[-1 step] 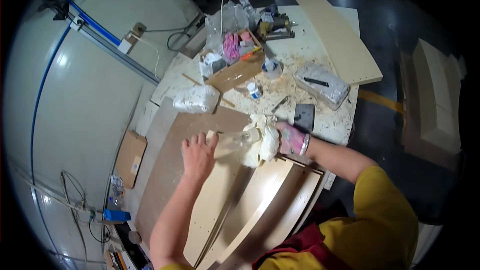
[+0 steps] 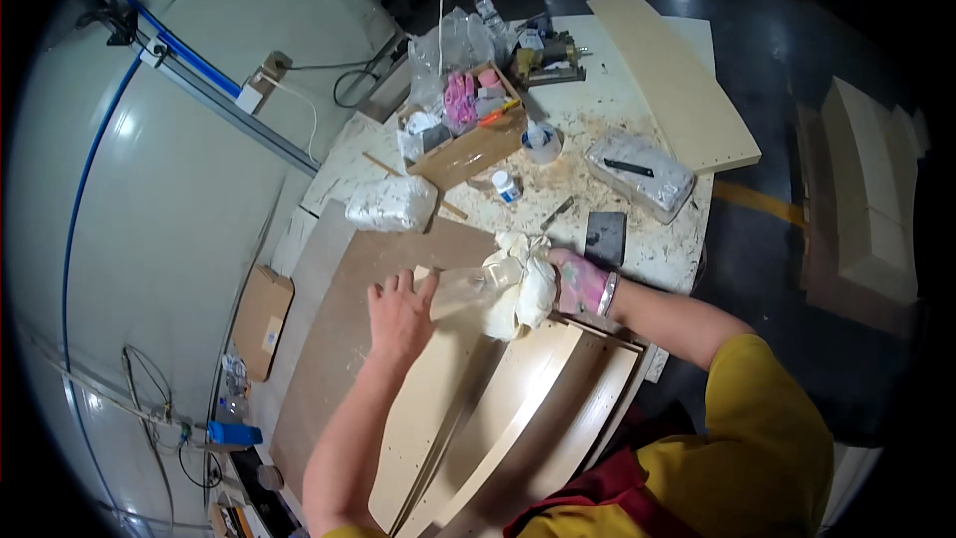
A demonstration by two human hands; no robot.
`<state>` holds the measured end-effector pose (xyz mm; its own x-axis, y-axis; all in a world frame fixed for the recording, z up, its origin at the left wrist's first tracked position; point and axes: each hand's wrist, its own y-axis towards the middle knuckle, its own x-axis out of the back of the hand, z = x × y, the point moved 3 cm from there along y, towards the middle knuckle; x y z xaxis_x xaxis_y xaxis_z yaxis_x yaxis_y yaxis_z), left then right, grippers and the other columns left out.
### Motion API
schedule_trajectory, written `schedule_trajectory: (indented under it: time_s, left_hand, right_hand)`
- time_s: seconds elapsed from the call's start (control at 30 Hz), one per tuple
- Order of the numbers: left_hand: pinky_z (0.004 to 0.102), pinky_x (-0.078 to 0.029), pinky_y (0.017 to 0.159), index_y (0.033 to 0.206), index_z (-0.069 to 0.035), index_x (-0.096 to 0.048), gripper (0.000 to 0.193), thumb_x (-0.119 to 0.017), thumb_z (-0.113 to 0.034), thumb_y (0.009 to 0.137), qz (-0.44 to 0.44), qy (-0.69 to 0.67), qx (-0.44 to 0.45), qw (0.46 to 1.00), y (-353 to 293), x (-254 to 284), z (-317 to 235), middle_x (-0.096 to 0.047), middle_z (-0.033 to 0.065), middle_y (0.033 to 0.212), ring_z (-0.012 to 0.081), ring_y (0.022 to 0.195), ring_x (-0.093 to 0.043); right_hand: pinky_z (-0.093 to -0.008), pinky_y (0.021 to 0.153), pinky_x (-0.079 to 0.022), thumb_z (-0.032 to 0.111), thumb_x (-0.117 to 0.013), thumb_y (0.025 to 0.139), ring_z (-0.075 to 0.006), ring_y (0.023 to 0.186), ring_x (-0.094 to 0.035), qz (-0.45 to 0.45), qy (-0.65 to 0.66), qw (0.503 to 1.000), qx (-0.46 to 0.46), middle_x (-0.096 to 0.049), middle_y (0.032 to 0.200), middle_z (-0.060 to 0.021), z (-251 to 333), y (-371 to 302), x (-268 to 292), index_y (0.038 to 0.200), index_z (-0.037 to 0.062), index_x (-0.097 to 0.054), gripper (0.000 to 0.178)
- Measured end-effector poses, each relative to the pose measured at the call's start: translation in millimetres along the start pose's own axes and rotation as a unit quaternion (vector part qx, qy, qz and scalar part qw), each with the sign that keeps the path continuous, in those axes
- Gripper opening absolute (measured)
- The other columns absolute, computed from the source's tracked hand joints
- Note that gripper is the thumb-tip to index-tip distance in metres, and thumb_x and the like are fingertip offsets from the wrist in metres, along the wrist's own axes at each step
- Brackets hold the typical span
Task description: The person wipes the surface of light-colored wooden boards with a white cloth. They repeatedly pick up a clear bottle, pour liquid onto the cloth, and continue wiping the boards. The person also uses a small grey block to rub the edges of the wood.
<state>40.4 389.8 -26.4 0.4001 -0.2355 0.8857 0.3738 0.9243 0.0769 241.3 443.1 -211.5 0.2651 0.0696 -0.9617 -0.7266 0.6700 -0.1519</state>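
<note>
My bare left hand (image 2: 402, 315) is wrapped round a clear plastic bottle (image 2: 463, 287), which lies nearly on its side in the air. The bottle's neck end points right and meets a bunched cream-white cloth (image 2: 533, 289); whether liquid comes out cannot be made out. On my right hand (image 2: 581, 282) is a pink, stained glove, and its fingers grip the cloth from the right, partly hidden behind it. Below both hands are cream-coloured board pieces (image 2: 428, 408), with a curved-edged panel (image 2: 528, 379) beside them.
Beyond my hands, the white table holds a dark flat block (image 2: 604, 236), a wrapped block (image 2: 642, 179) with a black tool on it, a small white bottle (image 2: 505, 185), a cup (image 2: 541, 142), an open cardboard box (image 2: 473, 144), a nail gun (image 2: 548, 63) and a long board (image 2: 677, 85).
The view has shifted very slightly. My left hand and the bottle sit a touch further right and lower; both hands keep their grips.
</note>
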Motion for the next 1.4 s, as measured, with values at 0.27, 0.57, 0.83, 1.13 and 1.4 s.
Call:
schedule_trajectory:
  time_s: [0.27,0.57,0.83,1.13,1.4]
  left_hand:
    - [0.046,-0.045,0.089,0.127,-0.008,-0.046,0.068,-0.079,-0.02,0.068,-0.065,-0.377,0.066,0.921,41,-30,-22,-0.058,0.0174,0.113,0.0377,0.107,-0.054]
    - [0.0362,-0.045,0.092,0.123,-0.001,-0.044,0.061,-0.077,-0.006,0.072,-0.115,-0.734,0.171,0.647,94,-95,-61,-0.058,0.0148,0.117,0.0252,0.108,-0.056]
    - [0.0393,-0.043,0.098,0.129,0.001,-0.036,0.078,-0.083,-0.017,0.069,-0.059,-0.72,0.212,0.658,69,-140,-50,-0.051,0.0192,0.126,0.0298,0.116,-0.051]
    - [0.0372,-0.045,0.095,0.133,-0.004,-0.047,0.061,-0.058,-0.046,0.091,0.133,-0.608,0.101,0.777,-165,99,13,-0.061,0.0134,0.119,0.0248,0.11,-0.057]
    - [0.0372,-0.03,0.11,0.14,-0.007,-0.042,0.088,-0.079,-0.042,0.068,0.208,-0.424,0.542,0.695,-578,160,38,-0.049,0.0137,0.135,0.0262,0.129,-0.042]
  right_hand:
    - [-0.0422,0.091,-0.051,0.025,-0.048,0.098,-0.0244,0.097,-0.065,0.031,0.004,0.986,0.162,-0.066,0.109,-0.0092,53,-47,-69,0.12,0.0073,-0.056,0.029]
    - [-0.0438,0.099,-0.047,0.024,-0.039,0.099,-0.0278,0.109,-0.061,-0.022,-0.066,0.971,0.227,-0.061,0.122,-0.0129,84,-57,-86,0.126,0.003,-0.052,0.036]
    - [-0.0445,0.107,-0.039,0.031,-0.04,0.098,-0.0277,0.121,-0.053,-0.062,-0.046,0.985,0.153,-0.055,0.133,-0.0121,58,-81,-48,0.135,0.0045,-0.046,0.046]
    - [-0.0398,0.102,-0.045,0.022,-0.048,0.092,-0.0282,0.115,-0.056,-0.091,-0.308,0.91,0.263,-0.053,0.131,-0.0159,129,-106,42,0.135,-0.002,-0.045,0.049]
    - [-0.0374,0.102,-0.043,0.022,-0.056,0.087,-0.024,0.117,-0.054,-0.11,-0.392,0.873,0.268,-0.053,0.13,-0.0117,189,-56,-49,0.132,0.0005,-0.048,0.051]
